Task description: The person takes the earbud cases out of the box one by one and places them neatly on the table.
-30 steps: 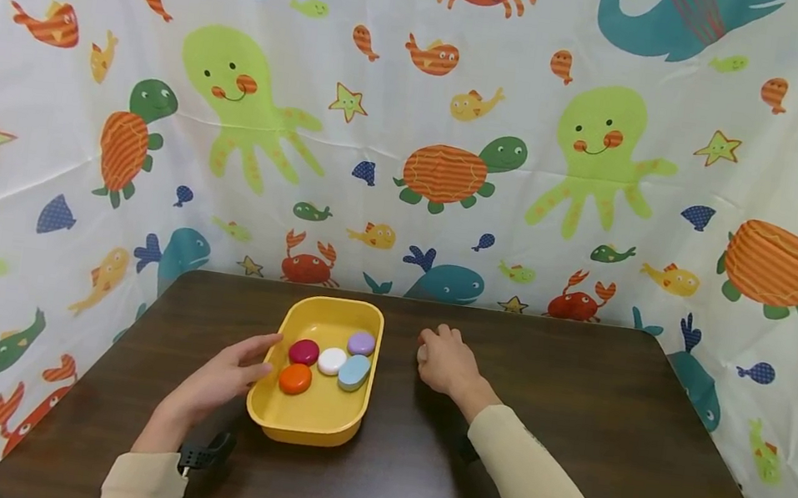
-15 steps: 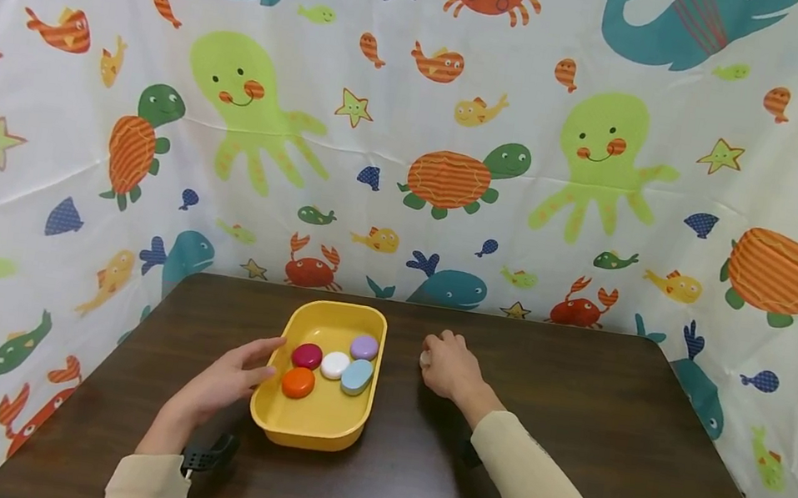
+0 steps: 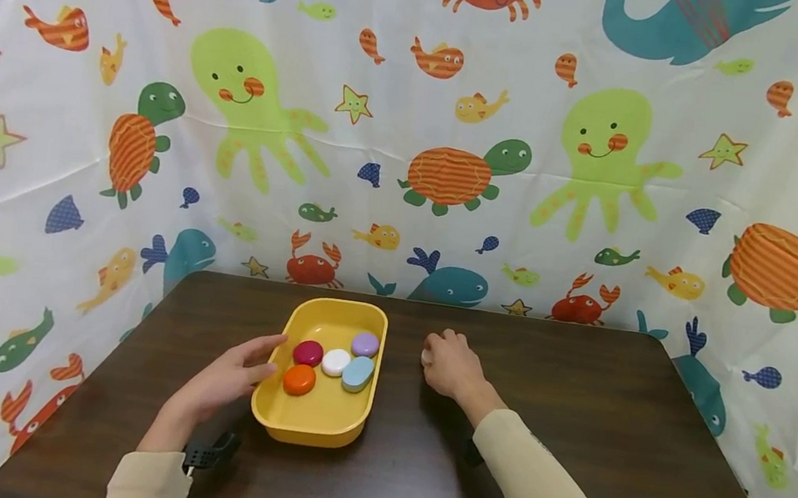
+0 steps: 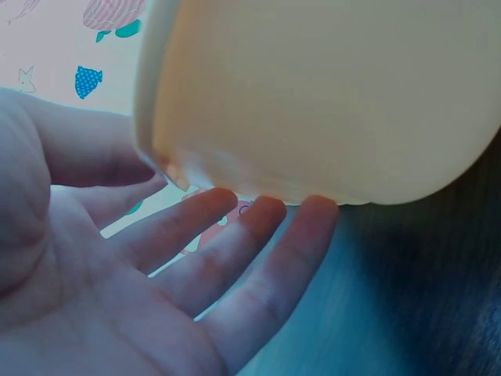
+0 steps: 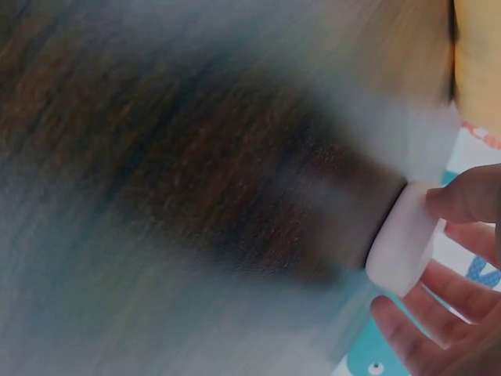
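A yellow plastic tray (image 3: 304, 419) stands on the table left of the middle. In it lie rounded, pebble-like pieces: dark red (image 3: 308, 352), orange (image 3: 299, 380), white (image 3: 335, 363), purple (image 3: 365, 345) and light blue (image 3: 357, 374). My left hand (image 3: 230, 378) touches the tray's left side, its fingers loosely extended; in the left wrist view the fingertips (image 4: 317, 215) meet the tray's edge. To the tray's right, my right hand (image 3: 454, 370) pinches a white pebble-like piece (image 5: 403, 239) between thumb and fingers. That piece appears to stand against the tabletop.
The dark wooden table (image 3: 597, 410) extends to the right of the right hand. Behind it and at both sides hangs a white curtain (image 3: 407, 73) printed with sea animals. A black strap (image 3: 209, 451) is on the left wrist.
The whole head view has shifted slightly with the camera. Both hands, the tray and the pieces otherwise stay as they were.
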The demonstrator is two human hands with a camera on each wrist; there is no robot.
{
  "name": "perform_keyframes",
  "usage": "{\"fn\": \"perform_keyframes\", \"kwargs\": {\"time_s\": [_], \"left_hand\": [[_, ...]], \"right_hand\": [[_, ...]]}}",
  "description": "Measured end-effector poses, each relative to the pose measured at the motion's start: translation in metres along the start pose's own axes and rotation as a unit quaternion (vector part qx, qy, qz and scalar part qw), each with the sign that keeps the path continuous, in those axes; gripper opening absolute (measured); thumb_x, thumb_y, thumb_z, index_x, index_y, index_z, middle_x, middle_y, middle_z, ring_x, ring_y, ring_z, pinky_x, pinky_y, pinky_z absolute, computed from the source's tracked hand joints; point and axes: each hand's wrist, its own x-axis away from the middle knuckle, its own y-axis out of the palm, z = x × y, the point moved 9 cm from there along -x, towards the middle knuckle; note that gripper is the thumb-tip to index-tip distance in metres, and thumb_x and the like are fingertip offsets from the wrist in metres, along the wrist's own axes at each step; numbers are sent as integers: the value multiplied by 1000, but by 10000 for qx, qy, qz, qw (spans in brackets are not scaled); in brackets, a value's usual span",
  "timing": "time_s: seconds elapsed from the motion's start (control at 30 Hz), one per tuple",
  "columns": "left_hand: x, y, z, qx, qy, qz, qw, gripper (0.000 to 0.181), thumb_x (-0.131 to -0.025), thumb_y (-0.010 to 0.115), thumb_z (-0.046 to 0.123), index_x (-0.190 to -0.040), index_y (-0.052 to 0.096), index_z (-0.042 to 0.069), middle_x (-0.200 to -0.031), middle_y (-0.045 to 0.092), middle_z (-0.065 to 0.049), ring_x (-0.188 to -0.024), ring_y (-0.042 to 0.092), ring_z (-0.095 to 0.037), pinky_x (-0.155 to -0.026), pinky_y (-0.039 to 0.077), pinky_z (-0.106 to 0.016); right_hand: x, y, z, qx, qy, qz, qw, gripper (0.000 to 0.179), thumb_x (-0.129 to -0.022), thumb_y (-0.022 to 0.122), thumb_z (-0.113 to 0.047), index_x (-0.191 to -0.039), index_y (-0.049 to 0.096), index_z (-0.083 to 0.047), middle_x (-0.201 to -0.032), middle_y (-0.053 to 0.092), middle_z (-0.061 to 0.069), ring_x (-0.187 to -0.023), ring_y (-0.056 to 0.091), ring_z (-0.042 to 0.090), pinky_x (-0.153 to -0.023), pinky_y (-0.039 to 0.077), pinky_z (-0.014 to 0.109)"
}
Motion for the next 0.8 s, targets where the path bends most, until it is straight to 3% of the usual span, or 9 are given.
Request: {"fn": "perform_keyframes", "kwargs": {"time_s": [0.47, 0.8], "left_hand": [[2, 0, -2, 66, 5, 2, 10000, 61, -104, 56, 21, -159, 31, 10, -163, 26, -22, -143, 35, -47, -105, 46, -55], [1, 0, -2, 53, 19, -9, 10000, 61, -104, 56, 22, -159, 31, 10, -163, 26, -22, -142, 36, -47, -104, 48, -54]], "right_hand": [[0, 2, -2, 69, -3, -32, 10000, 32, -89, 71, -16, -120, 67, -9, -112, 59, 11, -102, 51, 28, -86, 56, 48], [1, 0, -5, 169, 1, -12, 9999, 26, -95, 65, -17, -120, 67, -9, -114, 59, 11, -104, 52, 29, -90, 55, 47]]}}
